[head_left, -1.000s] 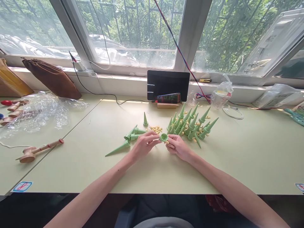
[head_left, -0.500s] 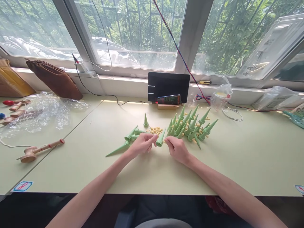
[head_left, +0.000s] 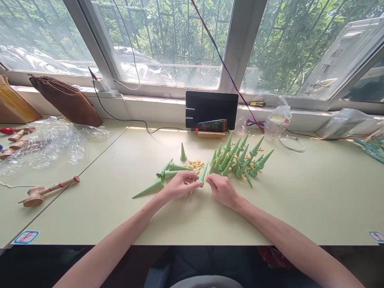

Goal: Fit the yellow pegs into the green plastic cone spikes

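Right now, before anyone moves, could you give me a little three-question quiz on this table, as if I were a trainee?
1. True or false: the left hand is holding a green cone.
2. Multiple choice: the wooden toy nearest the table's front edge lies:
a) on the windowsill
b) to the left of both hands
c) between the left hand and the right hand
3. Fill in the blank: the small pieces heaped just right of the lone upright cone are ____ in colour.

Key: 1 true; 2 b; 3 yellow.
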{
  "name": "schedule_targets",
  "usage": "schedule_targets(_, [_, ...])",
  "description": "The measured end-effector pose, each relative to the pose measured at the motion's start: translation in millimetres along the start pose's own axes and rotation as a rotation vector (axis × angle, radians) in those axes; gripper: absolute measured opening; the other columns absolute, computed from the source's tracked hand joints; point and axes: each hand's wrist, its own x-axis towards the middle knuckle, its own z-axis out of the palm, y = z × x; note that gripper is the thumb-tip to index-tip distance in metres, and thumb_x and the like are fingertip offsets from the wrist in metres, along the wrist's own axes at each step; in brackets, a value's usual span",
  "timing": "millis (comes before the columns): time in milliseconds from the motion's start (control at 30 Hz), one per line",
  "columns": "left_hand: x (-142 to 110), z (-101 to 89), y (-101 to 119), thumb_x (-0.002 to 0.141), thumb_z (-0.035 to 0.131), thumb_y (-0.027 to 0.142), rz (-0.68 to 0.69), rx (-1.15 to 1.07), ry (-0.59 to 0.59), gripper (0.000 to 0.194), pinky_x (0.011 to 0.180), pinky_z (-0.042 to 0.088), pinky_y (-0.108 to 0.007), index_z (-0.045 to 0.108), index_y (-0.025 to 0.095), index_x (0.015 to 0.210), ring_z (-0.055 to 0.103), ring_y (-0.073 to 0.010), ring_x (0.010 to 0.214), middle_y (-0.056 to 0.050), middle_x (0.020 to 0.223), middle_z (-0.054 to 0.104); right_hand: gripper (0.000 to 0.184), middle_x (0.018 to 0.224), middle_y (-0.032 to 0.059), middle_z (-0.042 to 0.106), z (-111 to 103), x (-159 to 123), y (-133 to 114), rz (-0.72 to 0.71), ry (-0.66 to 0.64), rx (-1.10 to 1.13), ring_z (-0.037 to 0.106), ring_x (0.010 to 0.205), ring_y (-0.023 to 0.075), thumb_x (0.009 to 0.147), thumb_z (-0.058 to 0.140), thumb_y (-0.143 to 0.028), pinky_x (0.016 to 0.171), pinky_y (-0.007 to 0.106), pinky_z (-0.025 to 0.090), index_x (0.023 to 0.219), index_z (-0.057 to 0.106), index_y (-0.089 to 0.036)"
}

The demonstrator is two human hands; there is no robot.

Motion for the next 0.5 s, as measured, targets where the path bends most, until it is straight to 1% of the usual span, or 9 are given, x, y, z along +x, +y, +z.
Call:
schedule_targets(133, [1,-0.3,-3,0.081,0.069,0.046,0.016,0.034,0.012,0.034,0.046,0.043,-0.021,0.066,0.013,0.087,0.054,-0.0117,0.053,0.001,0.065,0.055,0.027,0.067,-0.0002,0.049,0,1,-1,0.076,0.004,0.092,0.04,0.06,0.0127,0.1,0.038,-0.022,0.059,0.025,0.032,0.075,0.048,-0.019])
schedule_targets(267, [2,0.0,-5,0.08,0.07,0.042,0.06,0.085,0.021,0.032,0.05,0.044,-0.021,0.07,0.012,0.092,0.052,-0.0107,0.056,0.001,0.065,0.056,0.03,0.062,-0.0028,0.04,-3,4,-6,0.145,0.002,0.191,0.032,0.057,0.0116,0.099,0.039,-0.025,0.056,0.025,0.029,0.07,0.042,-0.019])
schedule_targets(400, [3,1.7,-10,0.081,0.069,0.041,0.117,0.118,0.04,0.031,0.054,0.045,-0.021,0.071,0.012,0.094,0.051,-0.01,0.059,0.0,0.072,0.057,0.032,0.061,-0.0036,0.037,-8,7,-10,0.229,-0.024,0.285,0.031,0.057,0.0113,0.097,0.042,-0.029,0.055,0.025,0.027,0.067,0.039,-0.019])
schedule_targets(500, [3,2.8,-13,0.083,0.069,0.041,0.163,0.16,0.058,0.031,0.054,0.045,-0.021,0.072,0.013,0.097,0.051,-0.01,0.06,-0.001,0.076,0.059,0.033,0.061,-0.0036,0.037,-10,8,-9,0.289,-0.045,0.33,0.031,0.056,0.0112,0.096,0.044,-0.032,0.054,0.026,0.026,0.066,0.04,-0.019])
